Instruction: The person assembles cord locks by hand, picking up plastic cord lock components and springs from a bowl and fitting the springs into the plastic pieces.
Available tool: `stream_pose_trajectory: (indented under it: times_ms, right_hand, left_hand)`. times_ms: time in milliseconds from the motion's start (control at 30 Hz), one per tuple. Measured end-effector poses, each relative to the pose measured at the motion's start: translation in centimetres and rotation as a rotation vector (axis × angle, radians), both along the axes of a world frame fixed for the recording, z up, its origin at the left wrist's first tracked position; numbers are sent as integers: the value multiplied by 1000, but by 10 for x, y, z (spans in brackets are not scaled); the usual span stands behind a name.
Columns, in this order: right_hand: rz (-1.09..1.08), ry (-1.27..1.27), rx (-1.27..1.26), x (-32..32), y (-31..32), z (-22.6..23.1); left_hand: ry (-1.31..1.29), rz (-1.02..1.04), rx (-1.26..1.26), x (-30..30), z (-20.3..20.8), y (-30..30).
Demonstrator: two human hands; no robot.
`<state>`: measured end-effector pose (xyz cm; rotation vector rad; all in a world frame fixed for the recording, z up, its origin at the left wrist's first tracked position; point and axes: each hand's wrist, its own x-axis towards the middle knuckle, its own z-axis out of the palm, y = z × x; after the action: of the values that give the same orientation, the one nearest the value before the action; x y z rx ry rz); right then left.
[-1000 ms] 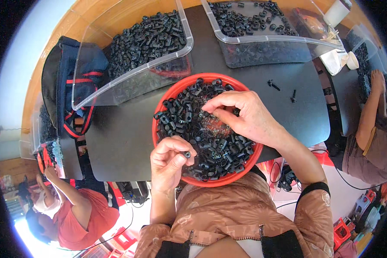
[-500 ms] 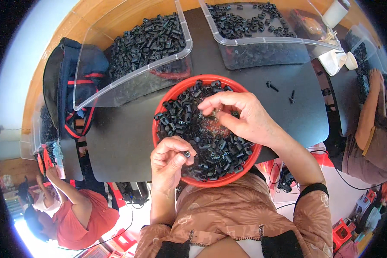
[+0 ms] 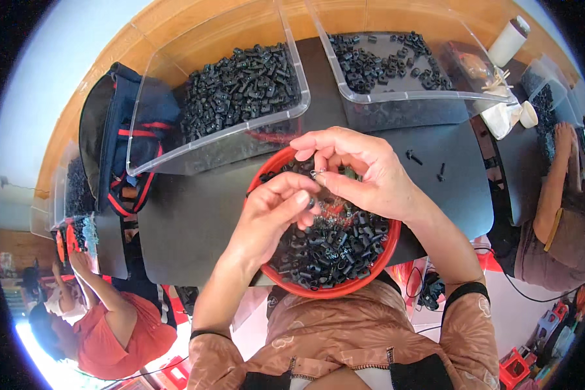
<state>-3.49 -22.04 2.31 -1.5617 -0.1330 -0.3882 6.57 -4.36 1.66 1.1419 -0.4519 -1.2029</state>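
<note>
A red round basin full of small black plastic parts and tiny shiny metal pieces sits at the table's near edge, against my body. Over its left half, my left hand is closed on a small black tubular part between thumb and fingers. Thumb and forefinger of my right hand pinch a tiny shiny metal piece, perhaps a spring or ring. The fingertips of both hands are close together, and the metal piece is just above the black part.
Two clear plastic bins, left and right, hold more black parts at the back. A dark bag with red trim stands left. Two loose black pieces lie right. Other people work at both sides; a white bottle stands far right.
My left hand has moved up and to the right with the black part, close to my right fingertips. My right hand has risen from the parts and now shows a tiny metal piece in its pinch.
</note>
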Motion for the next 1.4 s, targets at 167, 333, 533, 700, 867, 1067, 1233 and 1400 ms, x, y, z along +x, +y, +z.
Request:
stream_pose_trajectory:
  times_ms: [167,333,533,700,867,1067,1233,1400]
  right_hand:
    - [-71,-83,14,0,-1,-8]
    - [-121,-76,-110,-3,-1,-11]
    - [-241,-56,-201,-1,-9,-18]
    - [-204,209,-265,-3,-6,-10]
    - [-183,30,-521,-1,-3,-19]
    - [-237,-125,-501,2,-4,-23]
    - [-245,-99,-463,-1,-8,-20]
    - [-270,47,-163,-4,-8,-16]
  left_hand:
    - [-106,9,-52,6,-6,-22]
    - [-236,9,-74,5,-21,-22]
    - [-361,71,-61,7,-22,-16]
    - [-572,97,-39,2,-20,-14]
    - [-738,110,-8,0,-22,-13]
    - [-423,164,-5,5,-21,-13]
    - [-347,95,-25,5,-21,-12]
    - [-327,14,-28,4,-20,-10]
